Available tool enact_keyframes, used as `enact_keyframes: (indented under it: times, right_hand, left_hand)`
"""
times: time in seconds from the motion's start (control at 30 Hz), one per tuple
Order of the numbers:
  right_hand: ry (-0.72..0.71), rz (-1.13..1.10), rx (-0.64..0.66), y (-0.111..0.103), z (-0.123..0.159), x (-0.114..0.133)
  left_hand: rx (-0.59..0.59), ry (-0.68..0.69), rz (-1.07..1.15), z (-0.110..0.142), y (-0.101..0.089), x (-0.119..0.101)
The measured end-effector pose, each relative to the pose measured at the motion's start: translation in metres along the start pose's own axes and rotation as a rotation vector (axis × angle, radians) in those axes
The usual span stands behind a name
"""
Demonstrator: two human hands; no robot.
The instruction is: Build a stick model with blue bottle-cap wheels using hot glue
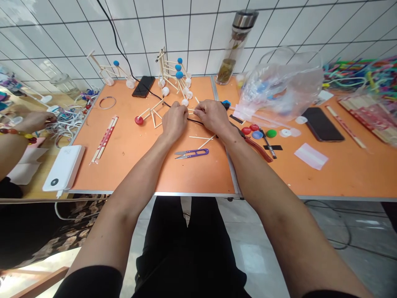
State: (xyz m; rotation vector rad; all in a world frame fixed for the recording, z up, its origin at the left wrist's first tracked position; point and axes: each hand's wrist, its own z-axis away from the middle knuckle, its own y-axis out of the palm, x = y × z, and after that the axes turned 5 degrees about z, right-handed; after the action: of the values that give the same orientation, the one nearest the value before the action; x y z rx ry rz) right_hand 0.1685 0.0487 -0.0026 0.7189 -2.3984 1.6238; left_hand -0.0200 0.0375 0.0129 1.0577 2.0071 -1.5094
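My left hand [175, 118] and my right hand [212, 116] are close together near the middle of the orange table, fingers pinched. A thin pale wooden stick [190, 111] spans the small gap between them; its ends are hidden by the fingers. Left of my left hand lies a small stick frame [151, 112] with a red bottle cap [139, 120]. Closer to me are loose sticks [201, 138] and purple thread snips [192, 154]. Red-handled pliers [259, 149] lie partly behind my right wrist. Beyond my hands stands a stick model [173, 70] with blue and white round parts.
A black cable [116, 37] runs down to my hands. At the back stand another stick model [114, 70], a phone [143, 86] and a tea bottle [231, 54]. Bottle caps [271, 133], a plastic bag [279, 85] and another phone [323, 124] lie right. A co-worker's hand [37, 118] is left.
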Motion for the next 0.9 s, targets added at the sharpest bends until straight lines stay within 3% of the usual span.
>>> enact_keyframes:
  times: [0.07, 0.13, 0.27, 0.4, 0.5, 0.67, 0.9]
  right_hand:
    - [0.042, 0.033, -0.010, -0.002, 0.001, 0.000]
    - [0.084, 0.052, -0.009, -0.003, 0.001, 0.000]
    - [0.093, 0.076, 0.014, -0.003, 0.003, -0.003]
    - [0.063, -0.017, -0.043, 0.000, 0.000, -0.009]
    - [0.124, -0.347, -0.085, -0.002, -0.003, -0.009]
    - [0.284, -0.944, -0.023, -0.018, 0.001, 0.003]
    - [0.332, -1.212, 0.067, -0.029, 0.010, 0.017]
  left_hand:
    - [-0.063, -0.015, 0.096, -0.004, -0.005, -0.001]
    - [-0.103, -0.125, 0.306, -0.008, -0.010, -0.003]
    - [-0.056, -0.479, 0.783, -0.008, -0.017, -0.008]
    - [-0.023, -0.626, 1.046, -0.006, -0.020, -0.009]
    - [-0.008, -0.655, 1.147, -0.005, -0.023, -0.009]
    - [0.044, -0.613, 1.191, -0.001, -0.031, -0.012]
    - [0.020, -0.595, 1.150, 0.005, -0.031, -0.015]
